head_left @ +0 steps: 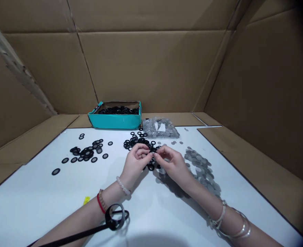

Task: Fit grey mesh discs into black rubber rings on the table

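My left hand (136,162) and my right hand (174,166) meet above the middle of the table. Thumbs and fingers of both pinch a small black ring (153,150), partly covered by the fingertips. Whether a grey disc sits in it, I cannot make out. Loose black rings (138,141) are heaped just behind and under the hands. To the right spreads a pile of thin grey discs (201,168), partly behind my right forearm. At the left lie several black rings with grey centres (87,152), some stacked and some single.
A turquoise box (115,120) full of black rings stands at the back. Beside it rests a clear plastic bag (160,127) of grey discs. Cardboard walls (151,65) enclose the white table (51,206). A black stand with a ring (114,216) rises at the front, near a yellow piece (86,200).
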Demonstrator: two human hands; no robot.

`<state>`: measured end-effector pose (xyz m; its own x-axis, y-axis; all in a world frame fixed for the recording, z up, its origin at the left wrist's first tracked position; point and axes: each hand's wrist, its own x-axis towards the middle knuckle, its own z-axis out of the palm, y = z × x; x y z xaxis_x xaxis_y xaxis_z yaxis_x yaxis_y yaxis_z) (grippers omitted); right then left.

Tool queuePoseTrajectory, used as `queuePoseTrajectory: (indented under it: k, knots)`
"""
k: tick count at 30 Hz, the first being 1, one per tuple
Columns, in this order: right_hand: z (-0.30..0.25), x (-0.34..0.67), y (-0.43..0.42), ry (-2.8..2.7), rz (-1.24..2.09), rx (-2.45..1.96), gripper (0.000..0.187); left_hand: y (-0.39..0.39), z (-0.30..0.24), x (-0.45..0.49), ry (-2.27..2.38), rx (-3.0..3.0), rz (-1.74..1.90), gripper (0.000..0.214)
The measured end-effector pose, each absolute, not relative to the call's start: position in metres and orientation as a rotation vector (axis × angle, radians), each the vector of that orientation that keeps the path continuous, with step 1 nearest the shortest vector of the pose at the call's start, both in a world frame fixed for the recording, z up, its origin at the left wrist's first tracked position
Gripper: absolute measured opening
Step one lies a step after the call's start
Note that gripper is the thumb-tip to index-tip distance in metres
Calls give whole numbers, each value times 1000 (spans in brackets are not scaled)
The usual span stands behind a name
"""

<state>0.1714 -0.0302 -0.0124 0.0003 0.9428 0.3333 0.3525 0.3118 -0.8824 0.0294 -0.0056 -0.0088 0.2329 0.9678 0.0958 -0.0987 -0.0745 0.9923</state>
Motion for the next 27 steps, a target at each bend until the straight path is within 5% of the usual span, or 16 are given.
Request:
queuePoseTrajectory:
  k: [8,27]
  knots:
    - [4,192,-25,-1848,849,-1242,13,0,-1,16,797,2108,1061,17]
    - [-2,178,-29,-1560,741,-1102,15,-4,4,19,977,1741,1186,9]
